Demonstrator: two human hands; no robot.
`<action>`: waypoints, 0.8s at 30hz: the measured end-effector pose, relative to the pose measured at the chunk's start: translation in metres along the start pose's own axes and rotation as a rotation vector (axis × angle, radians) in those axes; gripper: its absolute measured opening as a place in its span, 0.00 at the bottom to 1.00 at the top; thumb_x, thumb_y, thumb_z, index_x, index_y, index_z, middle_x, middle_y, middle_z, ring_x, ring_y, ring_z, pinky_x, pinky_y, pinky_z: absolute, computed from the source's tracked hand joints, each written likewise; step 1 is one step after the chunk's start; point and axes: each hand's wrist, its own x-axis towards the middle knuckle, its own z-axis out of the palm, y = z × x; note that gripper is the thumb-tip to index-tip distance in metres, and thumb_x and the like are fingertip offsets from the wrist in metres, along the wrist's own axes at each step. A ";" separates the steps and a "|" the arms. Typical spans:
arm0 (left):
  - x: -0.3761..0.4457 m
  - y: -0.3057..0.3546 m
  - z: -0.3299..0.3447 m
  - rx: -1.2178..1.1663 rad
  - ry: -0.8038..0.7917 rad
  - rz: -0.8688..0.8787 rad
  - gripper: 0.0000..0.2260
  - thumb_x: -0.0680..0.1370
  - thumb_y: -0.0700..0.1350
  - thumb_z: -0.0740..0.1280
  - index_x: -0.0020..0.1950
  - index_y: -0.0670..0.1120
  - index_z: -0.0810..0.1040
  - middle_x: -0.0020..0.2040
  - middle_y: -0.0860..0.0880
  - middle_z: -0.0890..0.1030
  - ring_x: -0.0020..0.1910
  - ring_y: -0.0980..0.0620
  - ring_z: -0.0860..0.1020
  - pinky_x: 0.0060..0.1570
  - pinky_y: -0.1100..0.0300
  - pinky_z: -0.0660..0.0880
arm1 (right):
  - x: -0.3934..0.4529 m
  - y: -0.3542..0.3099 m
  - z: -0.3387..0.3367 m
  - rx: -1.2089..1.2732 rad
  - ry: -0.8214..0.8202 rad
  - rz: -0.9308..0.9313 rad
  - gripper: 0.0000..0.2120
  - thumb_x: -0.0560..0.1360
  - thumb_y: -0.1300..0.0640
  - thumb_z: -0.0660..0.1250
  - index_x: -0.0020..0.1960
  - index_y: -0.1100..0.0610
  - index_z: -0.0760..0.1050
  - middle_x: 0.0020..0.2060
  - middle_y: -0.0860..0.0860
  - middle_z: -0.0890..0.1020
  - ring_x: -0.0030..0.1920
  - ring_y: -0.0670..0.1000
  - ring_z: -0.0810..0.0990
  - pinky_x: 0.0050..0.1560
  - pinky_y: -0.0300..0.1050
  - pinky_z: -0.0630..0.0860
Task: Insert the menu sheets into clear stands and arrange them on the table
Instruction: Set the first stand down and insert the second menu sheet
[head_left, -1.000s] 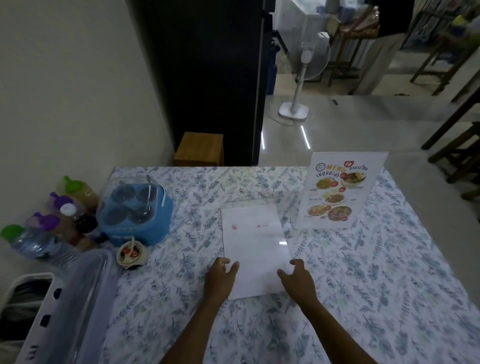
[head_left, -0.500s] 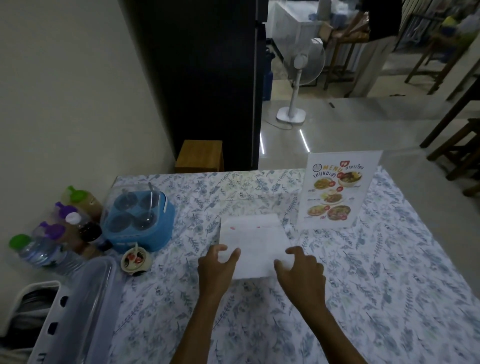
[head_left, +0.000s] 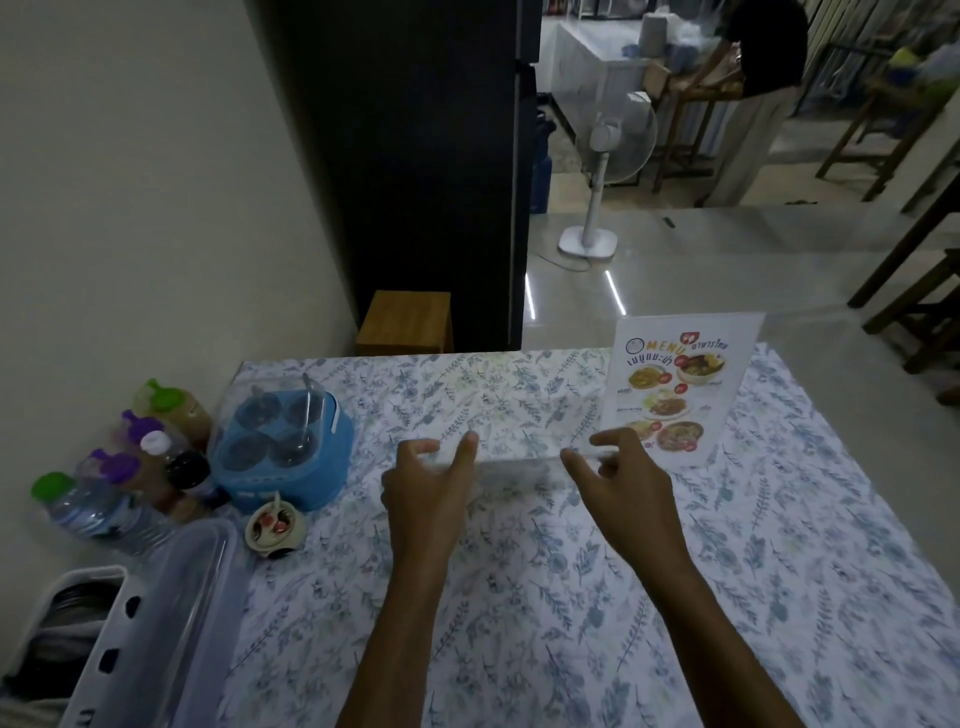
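I hold a clear stand with a white sheet in it (head_left: 519, 460) between both hands, lifted off the floral tablecloth (head_left: 571, 597) and tipped so I see it almost edge-on. My left hand (head_left: 431, 488) pinches its left end, my right hand (head_left: 623, 483) pinches its right end. A second clear stand with a colourful printed menu (head_left: 675, 389) stands upright at the far right of the table, just behind my right hand.
A blue condiment caddy (head_left: 283, 447) and a small sauce dish (head_left: 274, 527) sit at the left. Several capped bottles (head_left: 130, 467) line the wall. A white basket and clear lid (head_left: 130, 623) fill the near-left corner. A wooden stool (head_left: 405, 322), a fan (head_left: 605, 156) and a person (head_left: 753, 78) stand beyond.
The sheet in its stand lay flat on the table under my fingertips; both hands have gripped its sides and raised it, tipping it up toward edge-on.
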 end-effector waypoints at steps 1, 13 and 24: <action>0.002 0.006 0.002 0.007 0.004 0.028 0.29 0.67 0.72 0.67 0.59 0.55 0.72 0.61 0.46 0.76 0.58 0.46 0.76 0.44 0.55 0.76 | 0.008 -0.003 0.000 -0.005 0.007 -0.016 0.20 0.75 0.41 0.68 0.61 0.51 0.72 0.53 0.52 0.81 0.50 0.50 0.81 0.44 0.43 0.75; 0.063 0.048 0.012 0.450 0.013 0.167 0.38 0.71 0.76 0.53 0.71 0.51 0.64 0.66 0.41 0.74 0.63 0.37 0.73 0.61 0.38 0.71 | 0.104 -0.024 0.014 -0.195 0.060 -0.179 0.16 0.78 0.42 0.63 0.51 0.54 0.76 0.38 0.48 0.81 0.34 0.45 0.77 0.29 0.39 0.69; 0.096 0.047 0.012 0.622 -0.082 0.389 0.31 0.81 0.43 0.59 0.80 0.54 0.49 0.59 0.37 0.74 0.54 0.37 0.77 0.48 0.48 0.73 | 0.147 -0.031 0.024 -0.508 -0.054 -0.279 0.18 0.78 0.62 0.63 0.68 0.59 0.69 0.47 0.58 0.82 0.41 0.56 0.82 0.39 0.49 0.81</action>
